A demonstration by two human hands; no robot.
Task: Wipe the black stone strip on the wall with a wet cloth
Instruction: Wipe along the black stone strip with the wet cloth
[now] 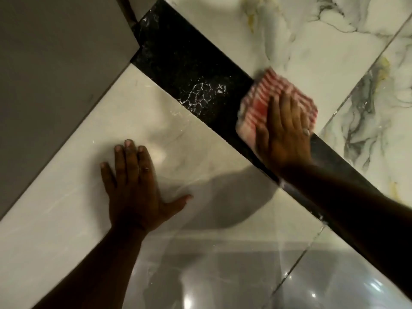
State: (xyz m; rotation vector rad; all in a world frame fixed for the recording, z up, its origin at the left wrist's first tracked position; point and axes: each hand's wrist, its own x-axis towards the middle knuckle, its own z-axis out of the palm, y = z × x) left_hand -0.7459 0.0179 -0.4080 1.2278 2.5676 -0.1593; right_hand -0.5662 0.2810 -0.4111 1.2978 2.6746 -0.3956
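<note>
The black stone strip [189, 61] runs diagonally across the wall from upper left to lower right. White residue in a cracked pattern [200, 94] marks its middle. A folded red-and-white striped cloth [256, 101] lies flat on the strip, and my right hand [285, 132] presses on it with fingers spread; the cloth looks blurred. My left hand [136, 181] rests flat and open on the pale tile below the strip, holding nothing. My right forearm covers the strip's lower part.
A pale glossy tile [66, 208] lies below the strip and marbled white-grey tiles [334, 52] above it. A grey painted wall panel [55, 52] fills the upper left. A darker glossy tile [223, 275] shows reflections at the bottom.
</note>
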